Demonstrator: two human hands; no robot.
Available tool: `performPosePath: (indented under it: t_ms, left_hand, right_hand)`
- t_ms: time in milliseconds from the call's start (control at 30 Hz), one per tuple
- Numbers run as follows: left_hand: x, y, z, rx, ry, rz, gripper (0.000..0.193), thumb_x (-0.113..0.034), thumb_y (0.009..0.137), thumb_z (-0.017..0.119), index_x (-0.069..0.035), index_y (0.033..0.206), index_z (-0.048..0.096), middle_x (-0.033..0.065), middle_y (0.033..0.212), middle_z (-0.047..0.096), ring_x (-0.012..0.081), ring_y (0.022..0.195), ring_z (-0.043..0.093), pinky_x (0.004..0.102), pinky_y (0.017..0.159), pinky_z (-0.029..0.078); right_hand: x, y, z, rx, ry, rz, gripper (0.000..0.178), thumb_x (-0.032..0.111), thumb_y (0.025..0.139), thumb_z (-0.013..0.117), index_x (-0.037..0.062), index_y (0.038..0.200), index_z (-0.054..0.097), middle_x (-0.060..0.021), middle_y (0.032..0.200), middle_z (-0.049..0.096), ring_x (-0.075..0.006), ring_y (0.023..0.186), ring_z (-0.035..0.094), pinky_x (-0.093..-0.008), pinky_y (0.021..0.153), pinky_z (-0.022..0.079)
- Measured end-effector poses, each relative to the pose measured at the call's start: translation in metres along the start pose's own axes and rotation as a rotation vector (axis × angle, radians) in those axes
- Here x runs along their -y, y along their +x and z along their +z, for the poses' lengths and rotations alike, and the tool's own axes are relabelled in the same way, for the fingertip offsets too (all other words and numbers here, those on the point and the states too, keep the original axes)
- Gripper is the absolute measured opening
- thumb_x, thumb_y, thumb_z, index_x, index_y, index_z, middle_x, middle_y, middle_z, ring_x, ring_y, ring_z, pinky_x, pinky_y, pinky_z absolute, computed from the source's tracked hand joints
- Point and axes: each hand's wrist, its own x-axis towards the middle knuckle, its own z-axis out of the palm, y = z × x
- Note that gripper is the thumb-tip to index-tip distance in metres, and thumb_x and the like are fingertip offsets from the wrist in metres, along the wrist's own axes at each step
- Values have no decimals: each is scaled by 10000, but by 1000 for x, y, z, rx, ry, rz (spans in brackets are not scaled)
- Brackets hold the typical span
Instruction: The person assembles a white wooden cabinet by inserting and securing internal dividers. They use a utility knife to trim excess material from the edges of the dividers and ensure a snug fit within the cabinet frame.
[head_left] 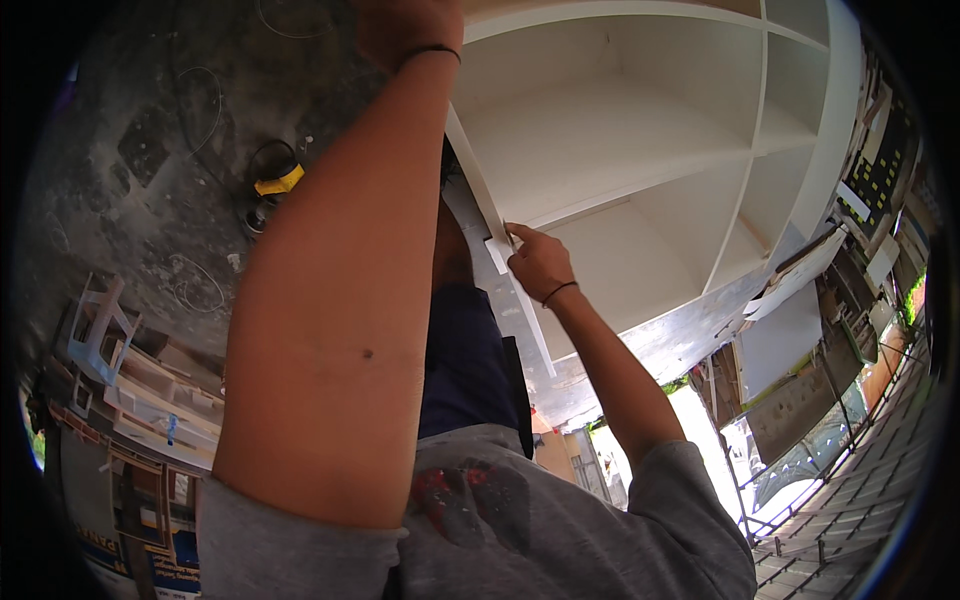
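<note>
Looking steeply down at a rough grey concrete floor, stained and dusty, stretching away to the left of both hands. Lying on it, left of the left forearm: a yellow and black power tool with its black cord looped beside it. Further down on the left, a heap of pale wooden offcuts and small frames. Far to the right of the right hand, stacked boards and a metal grille in bright daylight.

Filling the area beyond the hands, a white shelf unit split into open compartments, each one bare inside. Left hand raised to the top edge of the view, mostly cut off; grip impossible to judge. Right hand curled, fingertips pressing a small white block against the unit's thin white front edge strip, which runs diagonally between the two hands.
</note>
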Motion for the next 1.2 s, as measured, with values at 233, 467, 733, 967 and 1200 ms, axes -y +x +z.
performPosePath:
  t_ms: [233, 467, 733, 967, 1200]
  left_hand:
    - [-5, 0, 0, 2, -46, 8, 719, -198, 791, 619, -48, 1438, 342, 239, 1212, 561, 362, 1071, 592, 452, 872, 513]
    - [-5, 0, 0, 44, -44, -49, 732, -205, 786, 621, -68, 1446, 335, 237, 1175, 575, 377, 1015, 611, 456, 845, 521]
    - [-4, -3, 4, -7, -38, -16, 725, -222, 796, 621, -89, 1448, 332, 230, 1126, 586, 383, 984, 624, 467, 836, 522]
    - [-6, 0, -2, 42, -14, -38, 723, -231, 796, 626, -97, 1445, 335, 223, 1128, 590, 375, 974, 631, 466, 814, 532]
    - [-6, -3, -2, 21, -17, -15, 725, -238, 799, 629, -90, 1445, 336, 222, 1143, 587, 376, 976, 624, 468, 823, 529]
  right_hand:
    - [-43, 20, -73, -365, -459, 20, 500, 93, 789, 542, 154, 1283, 589, -173, 962, 625, -355, 813, 649, -449, 730, 539]
    - [6, -2, 4, -73, 55, 43, 476, 137, 738, 573, 150, 1209, 636, -183, 889, 675, -372, 880, 653, -451, 813, 519]
    - [-56, 15, -49, -467, -588, -124, 523, 65, 780, 579, 182, 1290, 590, -151, 855, 582, -342, 727, 620, -450, 685, 523]
    - [-46, 7, 0, -17, 507, 14, 526, 125, 717, 600, 94, 1241, 623, -172, 733, 675, -305, 722, 668, -385, 707, 533]
    - [-60, 21, -59, -465, -495, -33, 502, 87, 803, 546, 195, 1292, 585, -165, 909, 588, -345, 811, 639, -464, 741, 520]
